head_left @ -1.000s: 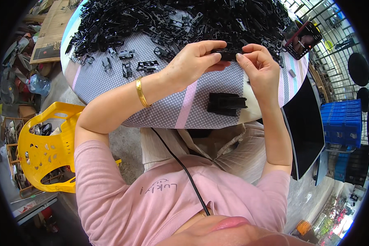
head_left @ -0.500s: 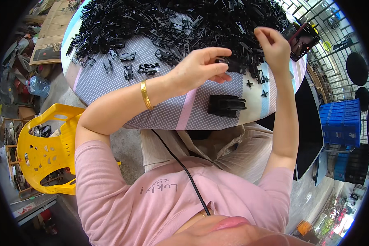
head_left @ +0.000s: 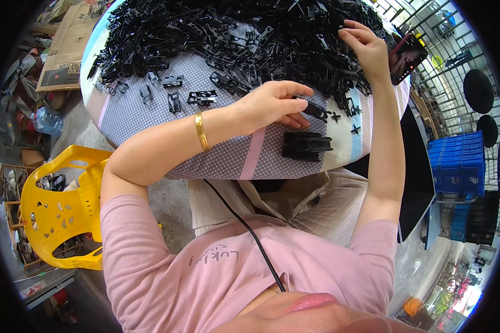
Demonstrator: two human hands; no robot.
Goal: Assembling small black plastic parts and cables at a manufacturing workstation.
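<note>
My left hand is closed on a long black plastic piece, held between thumb and fingers just above the cloth. Over the right part of a big heap of black plastic pieces, my right hand has thumb and forefinger drawn together; whatever they pinch is too small or dark to make out. Below my left hand, near the table's front edge, lies a neat block of black pieces set side by side. Small black cross-shaped pieces rest between that block and my right forearm.
A patterned cloth covers the round table. Several loose black clips lie left of the heap. A phone stands at the right rim. A yellow chair is at the left, blue crates at the right.
My left hand has lowered slightly toward the block, and the black piece in it shows more clearly. My right hand has moved a little farther over the heap.
</note>
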